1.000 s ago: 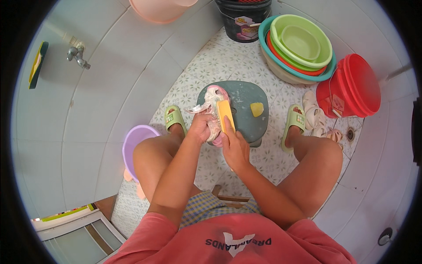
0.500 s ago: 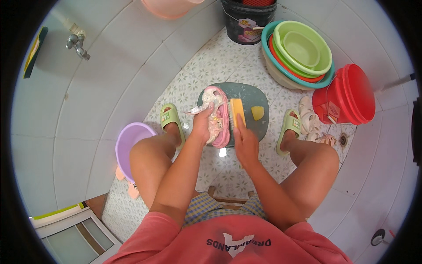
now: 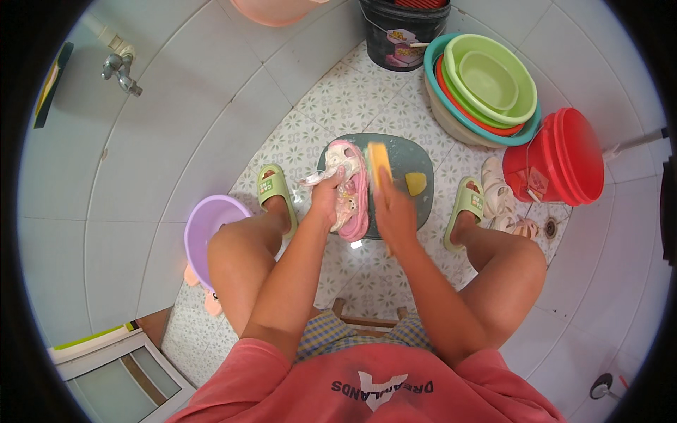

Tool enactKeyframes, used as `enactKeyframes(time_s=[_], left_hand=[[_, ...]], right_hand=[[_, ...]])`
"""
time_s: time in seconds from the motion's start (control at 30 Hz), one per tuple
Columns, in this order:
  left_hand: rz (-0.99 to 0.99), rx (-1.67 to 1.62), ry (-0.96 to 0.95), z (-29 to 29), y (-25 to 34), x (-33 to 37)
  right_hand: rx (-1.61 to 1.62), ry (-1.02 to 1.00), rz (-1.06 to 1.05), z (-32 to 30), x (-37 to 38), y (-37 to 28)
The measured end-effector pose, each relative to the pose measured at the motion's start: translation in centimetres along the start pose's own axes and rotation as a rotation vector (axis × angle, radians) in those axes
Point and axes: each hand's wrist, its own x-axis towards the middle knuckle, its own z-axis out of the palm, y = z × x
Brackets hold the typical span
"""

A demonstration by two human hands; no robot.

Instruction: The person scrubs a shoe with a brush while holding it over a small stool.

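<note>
My left hand (image 3: 328,197) is closed around a small white sandal (image 3: 345,158) with a pink sole, tipped on its side so the sole's edge faces right. In my right hand (image 3: 395,215) is a yellow scrubbing brush (image 3: 379,156), its bristles against the right side of the sandal's sole. Some of the brush is covered by my fingers, and the hand is slightly blurred. Both are over a dark green stool top (image 3: 416,151) with wet, whitish marks. A piece of yellow soap (image 3: 416,184) lies on that top, right of the brush.
A purple basin (image 3: 204,233) stands by my left leg. Nested basins (image 3: 518,116) and a black bucket (image 3: 398,42) are at the far side. To the right are a red bucket (image 3: 553,162) and several pale sandals (image 3: 497,194). A tap (image 3: 121,70) juts from the left wall.
My right hand and the brush have moved a little away from me along the sole. The sandal has shifted slightly in my left hand.
</note>
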Motion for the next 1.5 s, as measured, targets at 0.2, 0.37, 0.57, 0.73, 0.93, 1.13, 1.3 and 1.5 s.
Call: enactKeyframes(time_s=[0.2,0.37,0.57,0.73,0.93,1.13,1.3,1.5], left_hand=[[-0.054,0.039,0.021,1.1,-0.2,-0.4],[0.059,0.186,0.01,1.9,-1.0,-0.8],[0.223,0.44,0.05,2.8,-2.2,-0.3],[0.234,0.537,0.029,3.5,-2.0,-0.6],[0.248,0.684,0.063,2.6,-2.3,0.3],[0.601,1.236,0.218,0.6,-2.8,0.6],[0.569,1.598,0.382,3.2,-2.6,-2.7],[0.707,1.311,0.228,2.2,-2.3,-2.4]], right_hand=[[-0.09,-0.094,0.065,-0.2,-5.5,-1.4],[0.0,-0.074,0.181,0.1,-5.8,0.2],[0.302,0.115,0.275,2.2,-7.0,2.6],[0.213,0.054,0.266,2.5,-5.6,3.6],[-0.015,-0.084,0.166,0.6,3.2,2.9],[0.112,-0.135,0.253,-0.4,0.2,3.8],[0.119,-0.143,0.31,-1.0,-3.6,3.7],[0.452,-0.321,0.542,-2.0,-6.8,1.3]])
